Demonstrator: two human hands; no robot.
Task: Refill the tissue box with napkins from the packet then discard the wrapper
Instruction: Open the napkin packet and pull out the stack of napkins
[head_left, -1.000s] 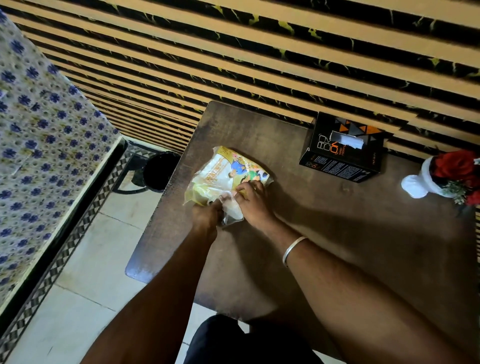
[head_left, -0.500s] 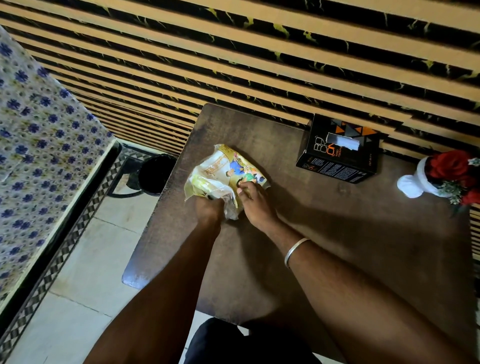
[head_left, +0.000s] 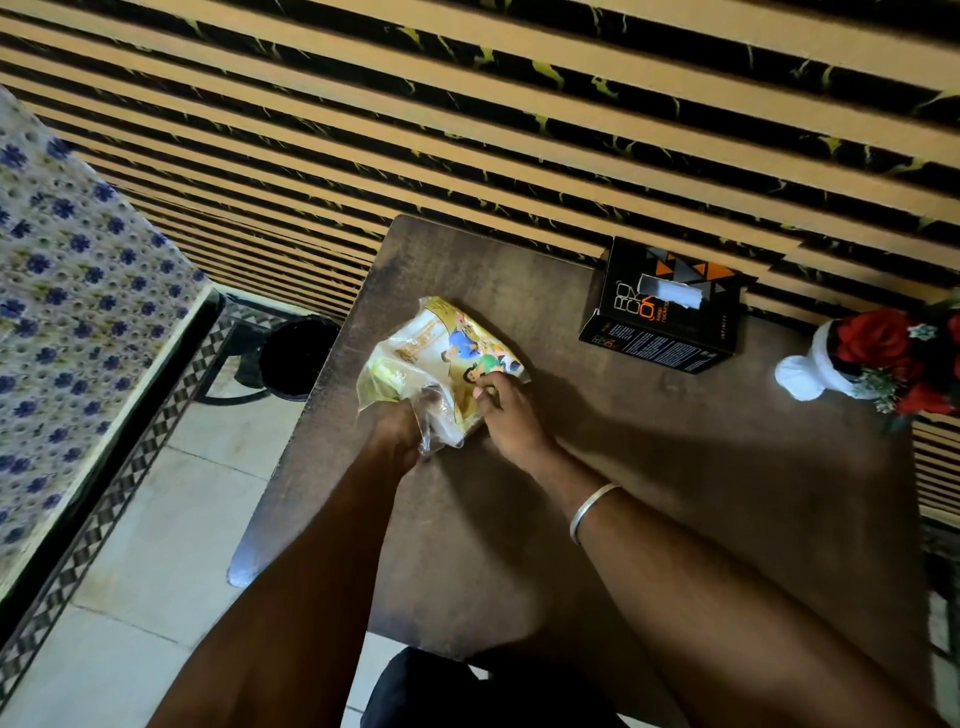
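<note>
A yellow printed napkin packet (head_left: 431, 348) lies on the dark wooden table (head_left: 675, 493), near its left edge. My left hand (head_left: 397, 426) grips the packet's near end, where clear plastic is bunched up. My right hand (head_left: 506, 410) pinches the packet's right near corner with the fingertips. A black tissue box (head_left: 662, 312) with orange triangles stands at the back of the table against the wall, a white tissue poking from its top slot. It is well to the right of both hands.
A black waste bin (head_left: 296, 358) sits on the tiled floor left of the table. A white vase with red flowers (head_left: 878, 358) stands at the table's right edge. A bed with a blue-flowered cover (head_left: 67, 291) fills the far left. A slatted wall runs behind.
Both hands stay on the packet. The left hand has closed tighter on the near end and the plastic there is more crumpled. The camera has shifted slightly.
</note>
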